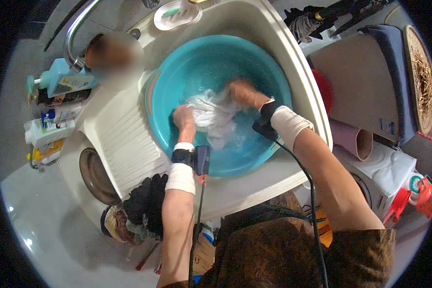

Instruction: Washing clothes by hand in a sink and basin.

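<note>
One white cloth point(210, 113), mid-frame, in water in one blue basin point(254, 53), presumably so the water stays contained. My left hand point(183, 117) is curled, gripping its left edge, probably steadying it; my right hand point(243, 93), upper right of it, is blurred, can't tell grip. At least five bottles point(68, 79), frame left, likely for easy reach. One tap point(71, 41), upper left.

White cloth point(211, 114), turquoise basin point(225, 48), cream sink point(259, 29), mottled brown clothing point(266, 254)
</note>
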`<state>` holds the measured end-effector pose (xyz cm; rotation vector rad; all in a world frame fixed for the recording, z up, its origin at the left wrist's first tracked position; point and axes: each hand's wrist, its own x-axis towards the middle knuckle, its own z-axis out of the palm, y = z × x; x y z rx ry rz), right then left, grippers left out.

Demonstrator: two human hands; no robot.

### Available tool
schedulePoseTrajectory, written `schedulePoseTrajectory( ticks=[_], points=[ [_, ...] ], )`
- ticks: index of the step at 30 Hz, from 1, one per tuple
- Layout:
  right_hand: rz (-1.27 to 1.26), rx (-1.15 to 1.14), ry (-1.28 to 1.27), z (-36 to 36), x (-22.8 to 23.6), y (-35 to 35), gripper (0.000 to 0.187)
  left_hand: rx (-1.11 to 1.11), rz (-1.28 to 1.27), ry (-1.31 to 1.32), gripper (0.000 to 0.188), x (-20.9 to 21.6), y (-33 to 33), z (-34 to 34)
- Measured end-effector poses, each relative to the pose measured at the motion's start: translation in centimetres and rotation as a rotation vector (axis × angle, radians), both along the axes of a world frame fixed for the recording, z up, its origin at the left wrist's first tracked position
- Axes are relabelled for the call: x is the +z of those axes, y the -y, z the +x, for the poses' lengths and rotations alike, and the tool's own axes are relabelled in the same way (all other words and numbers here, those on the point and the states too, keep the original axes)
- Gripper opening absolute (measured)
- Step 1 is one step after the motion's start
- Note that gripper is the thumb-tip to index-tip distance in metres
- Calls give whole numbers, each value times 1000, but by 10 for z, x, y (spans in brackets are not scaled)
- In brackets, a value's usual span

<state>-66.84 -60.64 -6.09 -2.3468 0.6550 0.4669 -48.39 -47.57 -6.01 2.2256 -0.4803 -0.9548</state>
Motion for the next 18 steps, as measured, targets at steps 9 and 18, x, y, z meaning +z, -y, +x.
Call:
schedulePoseTrajectory(
  ticks=[9, 18],
  points=[
    [240, 6, 701, 78, 143, -34, 26, -115, -618, -646, 35, 21, -13, 4],
    [69, -408, 906, 5, 265, 43, 26, -66, -814, -389, 16, 239, 42, -10]
  ],
)
